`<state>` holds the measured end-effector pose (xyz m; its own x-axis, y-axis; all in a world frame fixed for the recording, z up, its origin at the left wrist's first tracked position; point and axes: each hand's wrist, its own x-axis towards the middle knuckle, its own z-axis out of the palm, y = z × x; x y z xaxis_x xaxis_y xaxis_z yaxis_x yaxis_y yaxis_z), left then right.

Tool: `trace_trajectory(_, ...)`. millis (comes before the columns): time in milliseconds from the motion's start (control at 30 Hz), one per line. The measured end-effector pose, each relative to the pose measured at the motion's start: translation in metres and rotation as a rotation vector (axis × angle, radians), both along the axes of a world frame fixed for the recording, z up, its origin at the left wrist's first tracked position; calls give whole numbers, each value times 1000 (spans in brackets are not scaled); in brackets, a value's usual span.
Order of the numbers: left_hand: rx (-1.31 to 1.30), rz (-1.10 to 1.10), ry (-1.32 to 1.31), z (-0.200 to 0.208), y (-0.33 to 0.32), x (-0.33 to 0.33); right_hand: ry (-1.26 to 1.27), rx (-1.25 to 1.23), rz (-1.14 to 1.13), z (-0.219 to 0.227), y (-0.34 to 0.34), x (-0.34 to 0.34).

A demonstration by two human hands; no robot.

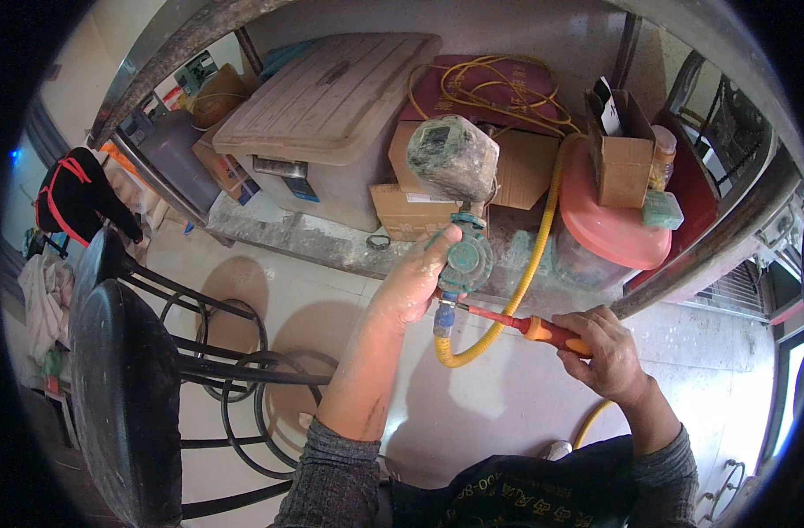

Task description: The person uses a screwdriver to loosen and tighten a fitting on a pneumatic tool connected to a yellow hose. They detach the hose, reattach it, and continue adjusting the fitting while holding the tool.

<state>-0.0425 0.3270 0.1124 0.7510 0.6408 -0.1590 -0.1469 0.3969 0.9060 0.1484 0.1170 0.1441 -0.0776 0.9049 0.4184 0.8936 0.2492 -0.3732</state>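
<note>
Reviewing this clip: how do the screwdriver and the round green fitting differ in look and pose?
The screwdriver is long and slim; the green fitting is rounded and squat. The screwdriver is red and orange, the fitting green. The screwdriver lies nearly sideways in the right hand; the fitting sits upright in the picture, gripped by the left hand. Both are hand-held.

The low shelf (pixel 279 220) bears, from left to right, a lidded grey storage bin (pixel 332 114), a dark red box (pixel 499 86) above brown cardboard, and a red-lidded tub (pixel 609 231) carrying an open carton (pixel 626 172) and small green box (pixel 662 211), while black-seated stools (pixel 125 387) stand at left.
</note>
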Motion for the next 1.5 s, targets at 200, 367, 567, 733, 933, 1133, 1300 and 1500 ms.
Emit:
trace_trajectory(200, 33, 37, 44, -2, -4, 4, 125, -93, 33, -2, -2, 2)
trace_trajectory(367, 18, 31, 53, -2, -7, 7, 213, -126, 48, -1, -4, 2)
trace_trajectory(567, -11, 55, 86, 3, -11, 9, 85, -51, 26, 0, -4, -2)
trace_trajectory(733, -64, 225, 88, 2, -17, 19, -68, 50, -5, -1, -4, -5)
trace_trajectory(933, -85, 232, 47, 1, -16, 17, -139, 113, -19, -2, -4, -7)
trace_trajectory(1133, 1, 189, 56, 3, -16, 14, -176, 200, -19, -3, -2, -13)
trace_trajectory(1300, 57, 169, 48, 6, -19, 13, -4, 146, -24, -4, -5, -14)
trace_trajectory(1500, 41, 215, 31, 11, -23, 16, 330, -109, -24, -7, -12, -13)
